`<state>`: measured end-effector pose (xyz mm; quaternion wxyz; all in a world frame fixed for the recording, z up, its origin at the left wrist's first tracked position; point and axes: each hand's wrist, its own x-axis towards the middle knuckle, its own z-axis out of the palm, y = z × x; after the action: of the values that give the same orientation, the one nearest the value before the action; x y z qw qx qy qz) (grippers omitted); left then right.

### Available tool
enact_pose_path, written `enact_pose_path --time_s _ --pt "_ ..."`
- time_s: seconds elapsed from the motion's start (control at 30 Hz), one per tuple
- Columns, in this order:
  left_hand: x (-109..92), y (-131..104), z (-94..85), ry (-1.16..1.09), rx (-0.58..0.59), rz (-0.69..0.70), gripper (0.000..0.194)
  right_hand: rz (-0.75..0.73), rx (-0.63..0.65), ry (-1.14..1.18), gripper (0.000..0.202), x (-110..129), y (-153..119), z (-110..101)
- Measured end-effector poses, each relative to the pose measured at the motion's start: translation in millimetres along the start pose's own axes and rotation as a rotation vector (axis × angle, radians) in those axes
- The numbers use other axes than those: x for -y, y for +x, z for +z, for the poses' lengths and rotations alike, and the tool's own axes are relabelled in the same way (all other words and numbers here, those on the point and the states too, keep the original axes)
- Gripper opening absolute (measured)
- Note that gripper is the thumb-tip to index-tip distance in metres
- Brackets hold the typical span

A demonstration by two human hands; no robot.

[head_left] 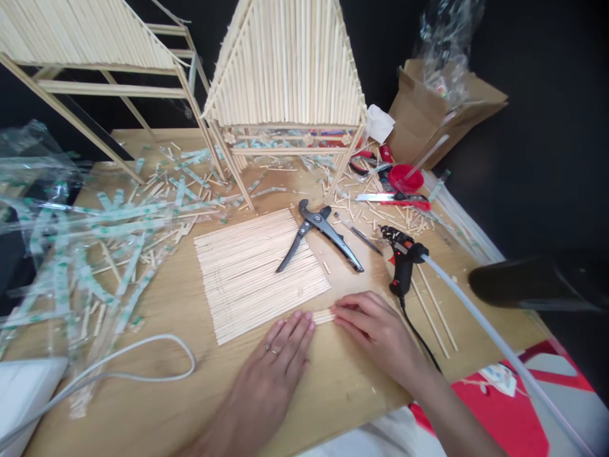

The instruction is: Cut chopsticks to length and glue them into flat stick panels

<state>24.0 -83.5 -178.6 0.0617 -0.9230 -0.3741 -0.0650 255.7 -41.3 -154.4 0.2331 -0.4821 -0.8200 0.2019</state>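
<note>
The wooden table [162,412] stands before a dark backdrop [547,158]; the stick mat [252,279] lies at its middle. Behind the mat rises a stick house [288,70], left of it spread wrappers [59,254], and the cutter [328,235] overlaps its right edge. The glue gun [403,260] is farther right. Just beside the mat's near right corner are short sticks [324,316]: the left hand [284,355], flat with fingers extended, touches their left end; the right hand [375,330], fingers bent, pinches the other.

Near-black wall [547,171] behind, pale wood-grain tabletop [157,409] in front, softly lit
</note>
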Motion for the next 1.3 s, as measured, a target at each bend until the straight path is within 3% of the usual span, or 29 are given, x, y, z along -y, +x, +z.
enact_pose_path --time_s 0.33,0.73,0.97,1.17,1.23,1.3 --pt "-1 1 -3.7 -0.030 0.019 -0.028 0.043 -0.018 -0.035 0.025 0.022 -4 -2 4" --pt "-4 0 -5.9 -0.033 0.077 -0.038 0.046 -0.091 0.075 -0.065 0.034 -6 -12 2" --pt "-8 6 -18.1 -0.007 0.025 -0.043 0.044 -0.057 0.054 -0.002 0.033 -8 -13 5" --pt "-25 10 -34.3 -0.108 -0.115 0.238 0.042 -0.048 0.008 0.016 0.033 -6 -11 5" --pt "-25 13 -34.5 -0.107 -0.097 0.254 0.042 -0.048 0.009 0.009 0.032 -6 -10 4" --pt "-21 17 -30.1 -0.085 -0.019 0.184 0.044 -0.045 0.008 0.003 0.031 -6 -10 4"
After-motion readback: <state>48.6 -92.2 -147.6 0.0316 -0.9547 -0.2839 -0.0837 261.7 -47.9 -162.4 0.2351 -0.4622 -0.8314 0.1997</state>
